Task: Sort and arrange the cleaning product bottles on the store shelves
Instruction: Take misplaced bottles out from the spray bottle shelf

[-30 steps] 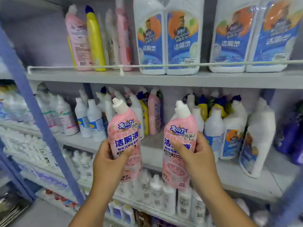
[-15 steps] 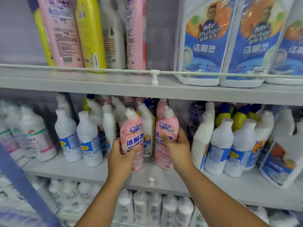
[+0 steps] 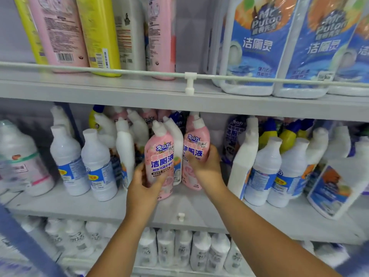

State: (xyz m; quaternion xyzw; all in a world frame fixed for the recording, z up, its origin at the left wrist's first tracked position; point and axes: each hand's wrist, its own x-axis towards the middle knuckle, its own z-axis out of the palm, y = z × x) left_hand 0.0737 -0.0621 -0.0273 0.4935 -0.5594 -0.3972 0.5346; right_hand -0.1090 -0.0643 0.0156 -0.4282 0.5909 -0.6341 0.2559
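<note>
now both pink bottles (image 3: 159, 162) have reached the middle shelf (image 3: 99, 208) at 12 o'clock, fingers (image 3: 211, 156) still gripping one each.

Held bottles (image 3: 158, 162): pink, white caps, blue lettering
Upper-left bottle (image 3: 98, 33): yellow
Upper-right packs (image 3: 253, 45): white, blue-and-orange labels
Shelf (image 3: 99, 206): pale grey

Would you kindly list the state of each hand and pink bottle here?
Left hand: gripping the left pink bottle.
Left pink bottle: upright, held.
Right hand: gripping the right pink bottle.
Right pink bottle: tilted slightly, held.
Middle shelf: stocked.
</note>
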